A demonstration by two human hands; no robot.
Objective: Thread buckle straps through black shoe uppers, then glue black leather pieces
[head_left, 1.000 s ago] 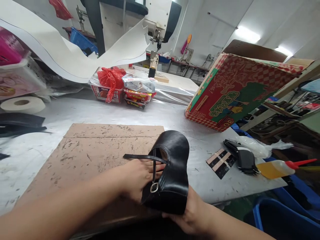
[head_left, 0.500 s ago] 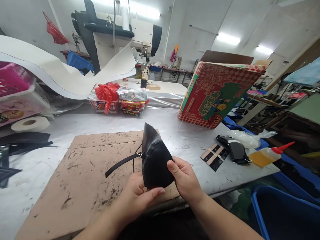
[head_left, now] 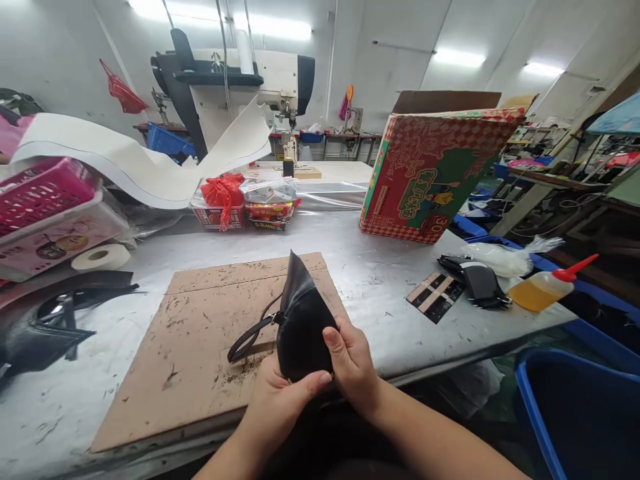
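A black leather piece (head_left: 306, 327) with a pointed top is held upright between both hands, over the front edge of a brown cardboard sheet (head_left: 195, 340). My left hand (head_left: 286, 393) grips its lower left edge, thumb across the bottom. On its right side my right hand (head_left: 353, 357) is closed, thumb pressed on the face. A thin black strap (head_left: 250, 337) with a small metal buckle hangs from the left side of the piece in a loop. The fingers behind the leather are hidden.
A red and green carton (head_left: 430, 177) stands at the back right. Near it lie a striped card (head_left: 436, 297), a black item (head_left: 483, 283) and a glue bottle (head_left: 540, 291). Black leather pieces (head_left: 47, 333) and a paper roll (head_left: 100, 258) lie left. Behind stands a sewing machine (head_left: 240, 87).
The camera view has shifted, so the table items sit further right. The strap, stretched out to the left before, now hangs curled in a loop. Both hands still hold the leather piece.
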